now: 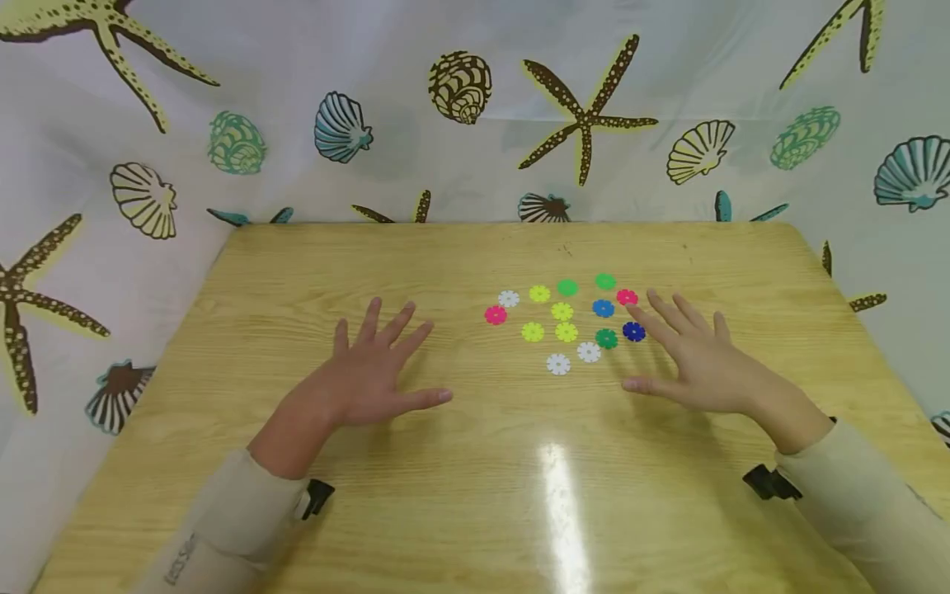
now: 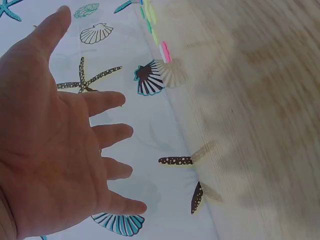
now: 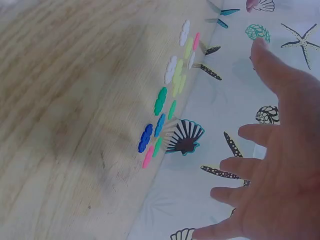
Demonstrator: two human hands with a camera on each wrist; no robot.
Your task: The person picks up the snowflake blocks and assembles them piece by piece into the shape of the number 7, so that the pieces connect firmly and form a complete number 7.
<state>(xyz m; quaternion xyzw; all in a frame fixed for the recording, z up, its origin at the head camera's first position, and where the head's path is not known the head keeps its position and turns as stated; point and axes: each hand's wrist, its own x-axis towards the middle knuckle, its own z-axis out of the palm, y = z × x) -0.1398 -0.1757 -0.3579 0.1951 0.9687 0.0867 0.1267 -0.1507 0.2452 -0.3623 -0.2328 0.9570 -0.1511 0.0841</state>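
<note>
Several flat notched plastic discs lie scattered on the wooden table. Among them are a dark blue disc [image 1: 634, 332], a blue disc [image 1: 604, 308], a pink disc [image 1: 496, 315], a yellow disc [image 1: 533, 332], a dark green disc [image 1: 606, 339] and a white disc [image 1: 558, 365]. My left hand [image 1: 364, 375] is spread to the left of the discs, apart from them and holding nothing. On the other side, my right hand [image 1: 705, 367] has its fingers spread too, its fingertips nearest the dark blue disc and another pink disc [image 1: 627, 297]. Both palms look bare in the wrist views.
A wooden table [image 1: 460, 495] carries the discs and shows a bright light streak. Around its back and sides hangs a white curtain [image 1: 401, 165] printed with shells and starfish. Each forearm wears a light sleeve with a black strap piece [image 1: 317, 498] near the wrist.
</note>
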